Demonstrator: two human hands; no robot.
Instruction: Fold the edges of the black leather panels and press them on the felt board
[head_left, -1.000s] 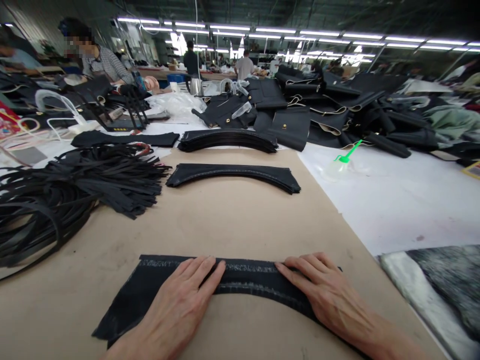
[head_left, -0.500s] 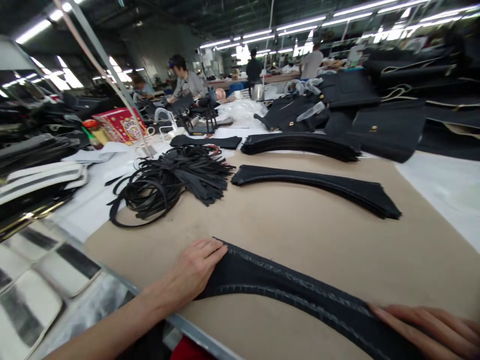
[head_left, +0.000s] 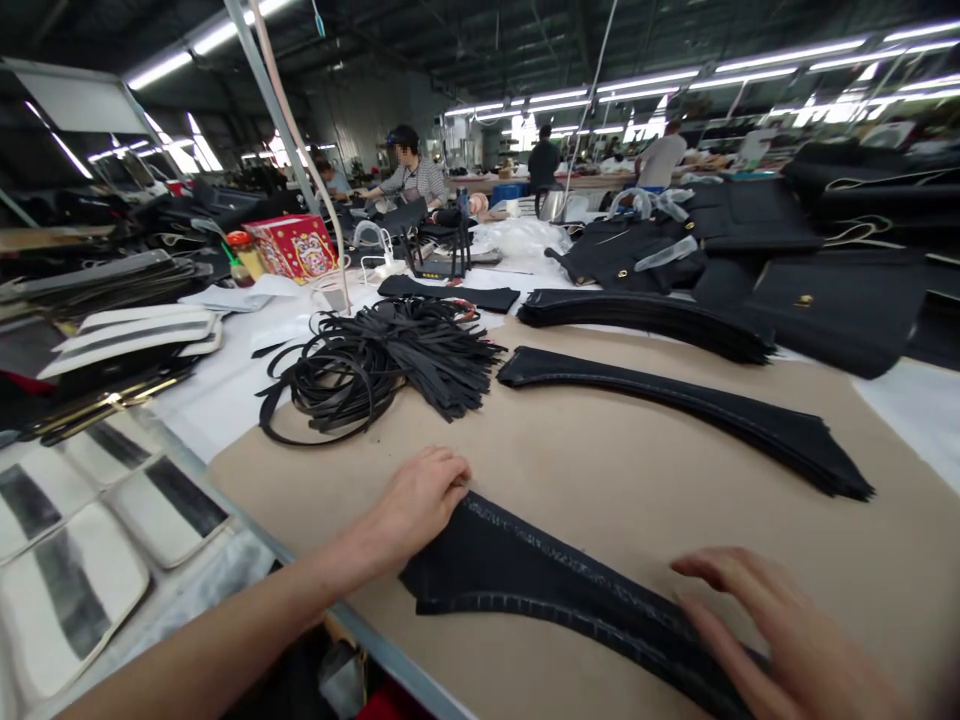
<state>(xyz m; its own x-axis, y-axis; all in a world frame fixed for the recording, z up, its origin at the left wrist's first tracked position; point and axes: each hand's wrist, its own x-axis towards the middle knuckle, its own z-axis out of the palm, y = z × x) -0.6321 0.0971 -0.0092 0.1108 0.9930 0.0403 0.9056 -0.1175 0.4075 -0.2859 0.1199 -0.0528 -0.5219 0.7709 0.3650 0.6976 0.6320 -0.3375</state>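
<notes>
A long, curved black panel (head_left: 540, 570) with whitish marks along both long edges lies slantwise across the brown sheet in front of me. My left hand (head_left: 424, 500) has its fingers bent and pressed together at the panel's upper left corner, gripping it there. Over the right part of the panel is my right hand (head_left: 772, 625), slightly blurred, with thumb and fingers apart and nothing in them. The thumb overlaps the panel; whether it touches, I cannot tell. Beyond lies a stack of similar curved black pieces (head_left: 675, 400), with a second stack (head_left: 637, 315) behind it.
A bundle of black straps (head_left: 375, 370) lies at the left on the brown sheet (head_left: 600, 455). Black bags (head_left: 832, 300) crowd the back right. A red box (head_left: 292, 248) and a black router (head_left: 439, 262) stand farther back. White panels (head_left: 82, 590) lie left of the table edge. Co-workers are in the background.
My right hand has lifted and opened, shifting left over the panel. My left hand has curled more around the corner, and the panel's left end shows more. The camera view has turned left.
</notes>
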